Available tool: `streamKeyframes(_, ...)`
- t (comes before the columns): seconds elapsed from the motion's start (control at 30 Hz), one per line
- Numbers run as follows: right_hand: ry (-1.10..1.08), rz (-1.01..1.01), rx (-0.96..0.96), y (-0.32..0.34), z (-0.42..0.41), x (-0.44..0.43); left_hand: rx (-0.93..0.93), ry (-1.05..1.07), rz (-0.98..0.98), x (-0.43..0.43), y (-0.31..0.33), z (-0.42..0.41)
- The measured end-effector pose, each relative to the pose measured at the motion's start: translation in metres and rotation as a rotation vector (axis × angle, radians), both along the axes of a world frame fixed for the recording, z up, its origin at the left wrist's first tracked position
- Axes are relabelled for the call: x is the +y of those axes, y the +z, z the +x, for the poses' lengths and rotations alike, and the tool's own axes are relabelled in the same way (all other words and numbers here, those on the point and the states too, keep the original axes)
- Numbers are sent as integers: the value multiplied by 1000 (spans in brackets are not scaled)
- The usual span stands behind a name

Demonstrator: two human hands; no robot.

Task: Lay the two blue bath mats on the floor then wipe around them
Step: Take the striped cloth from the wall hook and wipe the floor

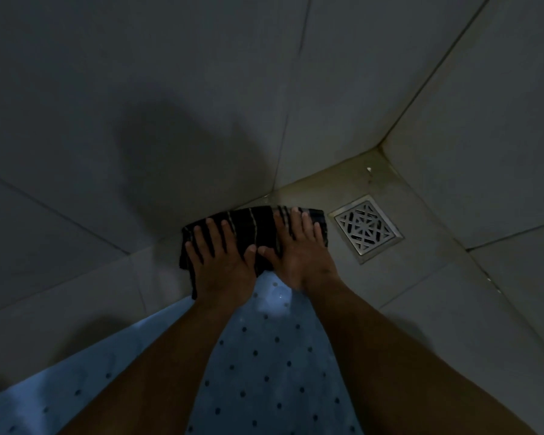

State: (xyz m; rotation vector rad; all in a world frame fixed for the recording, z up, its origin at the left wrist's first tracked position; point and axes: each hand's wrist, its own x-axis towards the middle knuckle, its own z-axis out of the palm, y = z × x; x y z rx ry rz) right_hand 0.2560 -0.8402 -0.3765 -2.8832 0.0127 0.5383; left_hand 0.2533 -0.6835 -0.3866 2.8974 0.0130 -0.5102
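A light blue bath mat (264,365) with small dark holes lies flat on the tiled floor beneath my forearms. Beyond its far end a dark cloth (253,227) with thin pale stripes lies on the floor against the wall's base. My left hand (220,262) presses flat on the cloth's left part with fingers spread. Beside it, thumbs nearly touching, my right hand (299,249) presses flat on the cloth's right part. Only one mat is in view.
A square metal floor drain (366,229) sits just right of the cloth. Grey tiled walls meet in a corner (380,146) at the far right, with grime along the floor joint. The scene is dim.
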Motion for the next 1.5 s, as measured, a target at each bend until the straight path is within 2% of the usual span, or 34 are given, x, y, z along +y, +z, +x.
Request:
streamKeyframes(0.37,-373,-7,4,4,-66,-28,76,-500,25,-41,6,30)
streamKeyframes(0.53,-464,-18,85,15,-93,-46,75,-630,-22,-64,8,27)
streamKeyframes(0.63,-521,-8,120,15,-99,-51,112,-641,-58,-76,10,29)
streamKeyframes(0.83,-662,152,64,17,-94,-46,129,-710,41,-78,12,37)
streamKeyframes(0.97,-655,136,175,20,-86,-50,152,-744,58,-77,16,40)
streamKeyframes(1.1,-689,212,274,31,-77,-58,202,-743,69,-79,20,43)
streamKeyframes(1.37,-659,98,102,11,-95,-45,208,-682,161,-89,10,38)
streamKeyframes(1.5,-623,71,94,6,-103,-57,169,-661,229,-106,13,27)
